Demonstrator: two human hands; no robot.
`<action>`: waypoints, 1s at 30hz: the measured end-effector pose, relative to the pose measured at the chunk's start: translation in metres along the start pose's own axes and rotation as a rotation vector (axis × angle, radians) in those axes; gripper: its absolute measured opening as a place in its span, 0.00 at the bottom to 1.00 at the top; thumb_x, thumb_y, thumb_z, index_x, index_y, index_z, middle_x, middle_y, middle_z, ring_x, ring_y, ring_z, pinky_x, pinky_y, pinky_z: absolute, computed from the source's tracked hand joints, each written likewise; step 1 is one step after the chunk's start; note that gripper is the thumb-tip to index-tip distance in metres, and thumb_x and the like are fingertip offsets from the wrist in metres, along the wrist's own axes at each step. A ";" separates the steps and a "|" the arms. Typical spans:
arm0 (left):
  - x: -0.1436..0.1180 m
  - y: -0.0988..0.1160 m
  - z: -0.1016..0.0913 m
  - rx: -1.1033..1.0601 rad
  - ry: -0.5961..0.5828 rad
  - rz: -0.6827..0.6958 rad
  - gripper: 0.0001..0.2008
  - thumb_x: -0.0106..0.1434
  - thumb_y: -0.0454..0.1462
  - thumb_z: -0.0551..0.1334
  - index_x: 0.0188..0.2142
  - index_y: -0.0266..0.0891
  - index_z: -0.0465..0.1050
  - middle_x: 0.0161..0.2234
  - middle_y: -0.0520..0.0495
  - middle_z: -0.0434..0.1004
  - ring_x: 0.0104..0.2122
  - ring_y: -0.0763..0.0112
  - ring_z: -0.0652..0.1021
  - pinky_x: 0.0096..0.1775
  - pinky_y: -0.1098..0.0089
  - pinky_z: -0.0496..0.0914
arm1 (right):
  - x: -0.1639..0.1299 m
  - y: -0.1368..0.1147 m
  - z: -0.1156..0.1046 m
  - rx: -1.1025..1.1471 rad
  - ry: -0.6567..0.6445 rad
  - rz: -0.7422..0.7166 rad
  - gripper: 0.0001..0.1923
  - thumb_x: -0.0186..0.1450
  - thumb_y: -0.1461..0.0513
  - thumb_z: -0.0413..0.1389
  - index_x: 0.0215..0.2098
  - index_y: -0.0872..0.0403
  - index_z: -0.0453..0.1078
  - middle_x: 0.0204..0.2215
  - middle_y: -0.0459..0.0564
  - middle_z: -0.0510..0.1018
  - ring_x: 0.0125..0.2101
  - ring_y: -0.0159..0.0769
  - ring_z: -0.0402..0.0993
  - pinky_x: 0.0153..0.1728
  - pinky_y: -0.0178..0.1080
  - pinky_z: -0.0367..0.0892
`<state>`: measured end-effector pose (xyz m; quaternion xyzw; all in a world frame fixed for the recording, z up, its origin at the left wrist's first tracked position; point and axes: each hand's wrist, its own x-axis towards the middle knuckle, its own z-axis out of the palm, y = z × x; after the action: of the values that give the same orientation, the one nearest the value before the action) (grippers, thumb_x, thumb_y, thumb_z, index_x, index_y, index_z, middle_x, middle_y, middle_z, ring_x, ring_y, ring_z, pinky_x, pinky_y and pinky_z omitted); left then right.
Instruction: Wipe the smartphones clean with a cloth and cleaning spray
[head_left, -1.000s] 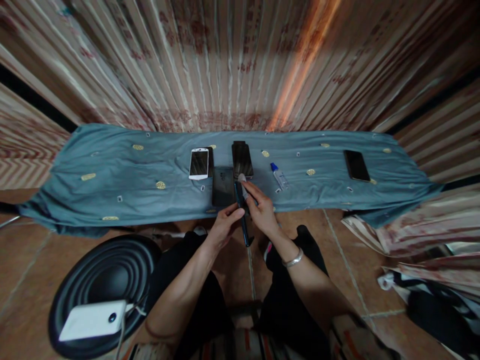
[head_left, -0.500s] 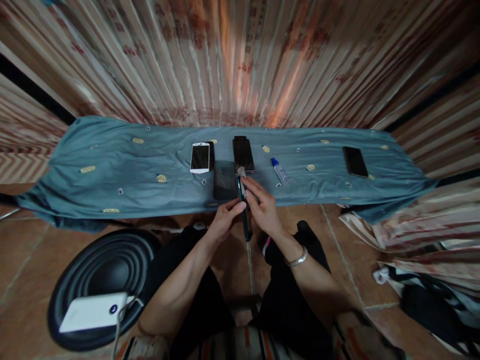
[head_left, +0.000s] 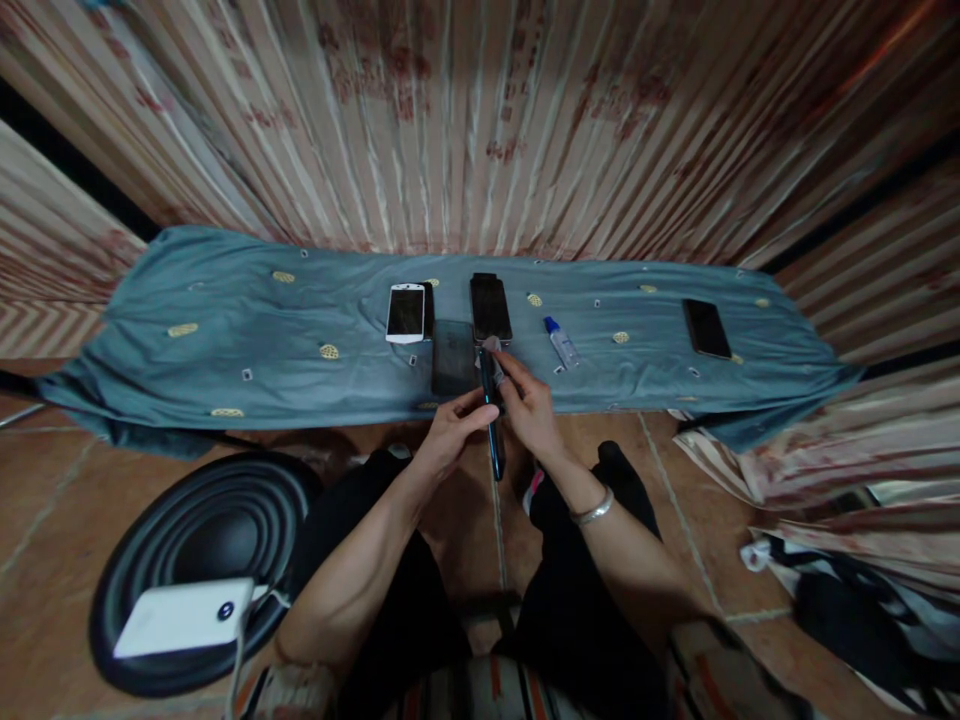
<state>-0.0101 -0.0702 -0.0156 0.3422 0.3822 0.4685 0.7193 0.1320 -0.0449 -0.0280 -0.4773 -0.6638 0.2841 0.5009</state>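
Note:
My left hand (head_left: 454,430) is closed on a dark phone with a bluish edge (head_left: 492,430), its thumb lying along the phone's side. The phone is held edge-up above the front of the cloth-covered table. My right hand (head_left: 528,400) is closed on a thin whitish wipe or tissue (head_left: 493,350) at the phone's upper end. Just behind the hands lie a dark translucent phone case (head_left: 451,365) and a black phone (head_left: 490,306). A white-framed phone (head_left: 406,312) rests partly over another dark one on the left. A clear bottle with a blue cap (head_left: 562,344) lies to the right.
Another black phone (head_left: 706,328) lies farther right on the blue-green cloth (head_left: 375,395). A white power bank (head_left: 184,615) with a cable sits on a round black stool or basin (head_left: 202,500) at lower left. Striped curtains (head_left: 480,120) hang behind and on both sides.
The phone has turned slightly in my left hand. My right hand has shifted the wipe a little along its upper part. The view has also moved slightly.

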 end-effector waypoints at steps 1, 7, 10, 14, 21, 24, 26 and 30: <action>0.000 0.000 0.000 0.011 0.006 -0.003 0.29 0.40 0.46 0.76 0.42 0.36 0.82 0.42 0.43 0.83 0.44 0.58 0.78 0.46 0.65 0.69 | 0.000 0.000 0.000 0.004 0.010 0.010 0.21 0.69 0.60 0.50 0.59 0.49 0.70 0.59 0.49 0.74 0.61 0.39 0.67 0.64 0.47 0.60; 0.002 -0.004 0.002 0.042 0.034 0.007 0.28 0.40 0.46 0.76 0.41 0.35 0.82 0.40 0.43 0.83 0.39 0.63 0.78 0.42 0.67 0.69 | -0.003 -0.005 -0.005 -0.001 0.021 0.006 0.20 0.69 0.58 0.50 0.58 0.48 0.71 0.59 0.48 0.74 0.61 0.39 0.68 0.64 0.48 0.60; 0.003 -0.008 0.003 0.023 0.039 -0.021 0.26 0.40 0.47 0.76 0.39 0.36 0.82 0.38 0.45 0.83 0.38 0.64 0.78 0.42 0.67 0.69 | -0.005 -0.011 -0.008 -0.023 0.011 -0.020 0.20 0.70 0.58 0.50 0.59 0.47 0.70 0.59 0.48 0.73 0.61 0.39 0.67 0.65 0.48 0.60; 0.003 -0.009 0.006 0.009 0.000 -0.038 0.25 0.42 0.49 0.75 0.35 0.34 0.82 0.34 0.44 0.82 0.38 0.62 0.79 0.44 0.65 0.70 | -0.007 -0.017 -0.011 -0.056 -0.004 -0.063 0.21 0.71 0.59 0.48 0.60 0.47 0.69 0.60 0.48 0.72 0.62 0.39 0.66 0.65 0.49 0.59; 0.002 -0.006 0.009 0.002 -0.034 -0.037 0.27 0.41 0.51 0.75 0.36 0.35 0.82 0.33 0.45 0.82 0.37 0.61 0.79 0.45 0.64 0.70 | -0.005 -0.012 -0.011 -0.079 -0.006 -0.070 0.23 0.70 0.61 0.47 0.62 0.47 0.67 0.62 0.47 0.70 0.63 0.38 0.65 0.65 0.48 0.59; 0.003 -0.007 0.008 0.032 -0.009 -0.016 0.28 0.40 0.49 0.76 0.39 0.36 0.82 0.36 0.44 0.83 0.38 0.62 0.79 0.43 0.66 0.70 | -0.003 -0.006 -0.012 -0.059 0.009 -0.034 0.23 0.70 0.60 0.48 0.61 0.48 0.68 0.61 0.48 0.71 0.62 0.38 0.66 0.65 0.48 0.60; 0.003 -0.008 0.007 0.050 0.022 -0.021 0.30 0.39 0.47 0.77 0.41 0.36 0.82 0.40 0.43 0.83 0.40 0.62 0.79 0.43 0.66 0.70 | -0.003 -0.003 -0.012 -0.044 0.025 -0.006 0.22 0.70 0.60 0.48 0.60 0.48 0.69 0.59 0.49 0.73 0.60 0.39 0.68 0.64 0.48 0.61; 0.003 -0.009 0.006 0.060 0.022 -0.033 0.30 0.40 0.47 0.77 0.42 0.35 0.82 0.40 0.42 0.83 0.41 0.61 0.78 0.44 0.65 0.70 | -0.006 -0.001 -0.012 -0.044 0.050 0.022 0.21 0.70 0.58 0.49 0.59 0.49 0.70 0.58 0.50 0.75 0.60 0.41 0.69 0.64 0.49 0.61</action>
<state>-0.0004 -0.0709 -0.0211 0.3521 0.4095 0.4488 0.7120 0.1436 -0.0515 -0.0254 -0.5025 -0.6518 0.2630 0.5035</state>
